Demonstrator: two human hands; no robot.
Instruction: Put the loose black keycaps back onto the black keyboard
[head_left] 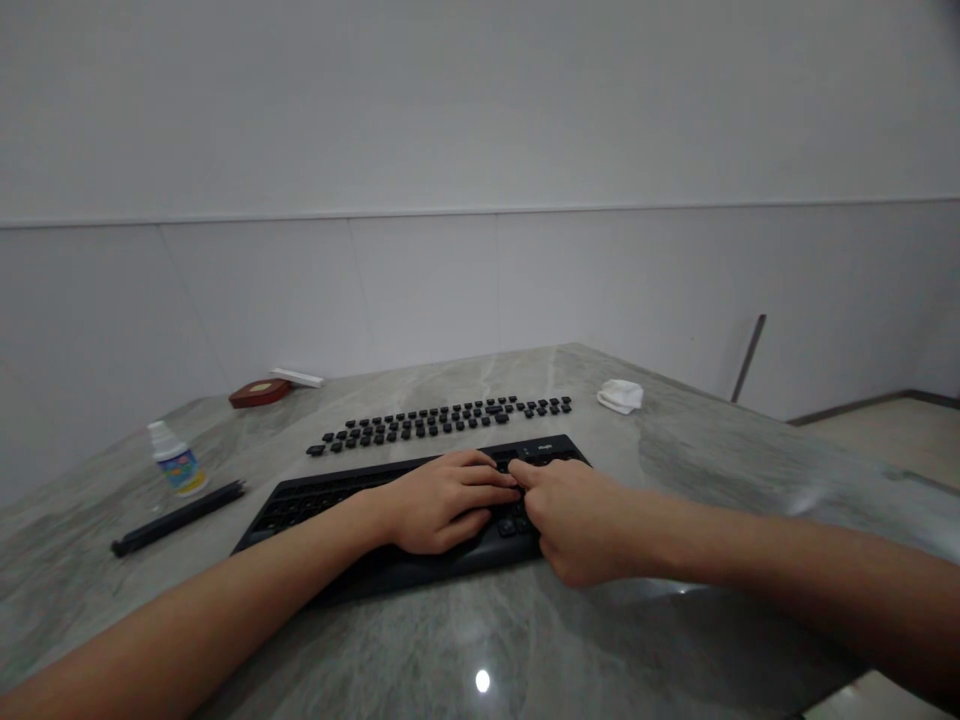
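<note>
A black keyboard (322, 500) lies on the grey marble table (465, 630). My left hand (442, 500) rests on its middle with the fingers stretched out flat, holding the board down. My right hand (577, 520) is beside it on the keyboard's right part, its fingers curled. The fingertips of the right hand are pinched together against the keys, just touching the left fingertips. What they pinch is hidden. Behind the keyboard, several loose black keycaps (442, 418) are laid out in rows on the table.
A small white bottle with a coloured label (178, 462) and a long black tool (178, 516) lie to the left. A red-brown round object (260, 392) and a white strip (298, 377) sit at the back left by the wall. A white cloth (621, 396) is at the back right.
</note>
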